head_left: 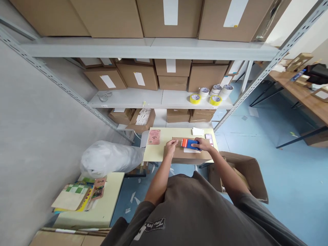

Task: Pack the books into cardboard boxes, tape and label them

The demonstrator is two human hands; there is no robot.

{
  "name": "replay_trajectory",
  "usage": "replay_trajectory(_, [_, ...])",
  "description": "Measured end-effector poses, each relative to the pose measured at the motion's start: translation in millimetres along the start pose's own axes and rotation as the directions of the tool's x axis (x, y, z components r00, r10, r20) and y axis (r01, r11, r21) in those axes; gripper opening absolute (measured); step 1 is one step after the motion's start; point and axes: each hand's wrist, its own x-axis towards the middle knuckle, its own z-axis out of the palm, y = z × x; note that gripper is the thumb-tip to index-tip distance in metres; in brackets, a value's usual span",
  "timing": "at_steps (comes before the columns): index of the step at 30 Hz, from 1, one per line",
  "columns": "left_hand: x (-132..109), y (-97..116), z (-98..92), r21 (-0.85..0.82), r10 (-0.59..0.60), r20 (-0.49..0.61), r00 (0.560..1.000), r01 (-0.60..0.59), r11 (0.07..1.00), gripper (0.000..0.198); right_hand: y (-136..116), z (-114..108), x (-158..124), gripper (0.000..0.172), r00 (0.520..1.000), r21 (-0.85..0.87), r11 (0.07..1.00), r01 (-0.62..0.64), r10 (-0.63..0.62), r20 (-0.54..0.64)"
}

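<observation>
A closed cardboard box (191,158) with a white label (192,150) on top sits at the front of a pale yellow table (176,131). My right hand (203,144) is closed round a blue and orange tape dispenser (189,143), held over the box with its orange end towards the left. My left hand (171,147) is at the left end of the box, its fingertips pinched together. What they pinch, if anything, is too small to make out. A pink printed card (154,137) lies left of the hands, and a phone (209,138) lies right of them.
A metal shelf (128,99) with several cardboard boxes stands behind the table, with tape rolls (215,100) at its right. An open carton (252,181) is on the floor at right. A large plastic-wrapped bundle (110,158) and a side table (110,201) are at left.
</observation>
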Motion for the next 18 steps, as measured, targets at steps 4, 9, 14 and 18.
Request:
replay_trajectory(4, [4.7, -4.8, -24.4, -0.012, -0.011, -0.150, 0.989, 0.009, 1.000, 0.047, 13.6, -11.7, -4.8, 0.052, 0.998, -0.092, 0.995, -0.046, 0.042, -0.047])
replay_trajectory(9, [4.6, -14.4, -65.6, -0.091, -0.054, -0.283, 0.958, 0.030, 0.995, 0.035, 16.6, -11.5, -3.8, 0.051, 0.999, -0.157, 0.987, -0.043, 0.041, -0.014])
replay_trajectory(14, [-1.3, -29.9, -83.0, -0.107, -0.124, -0.307, 0.944, 0.096, 0.990, 0.037, -2.9, -1.5, 10.5, 0.052, 0.997, -0.332, 0.941, -0.071, 0.077, 0.004])
replay_trajectory(18, [-1.6, -43.2, -80.9, -0.141, -0.206, -0.301, 0.931, 0.170, 0.975, 0.037, -11.8, 1.5, 16.3, 0.053, 0.998, -0.334, 0.941, -0.050, 0.064, 0.030])
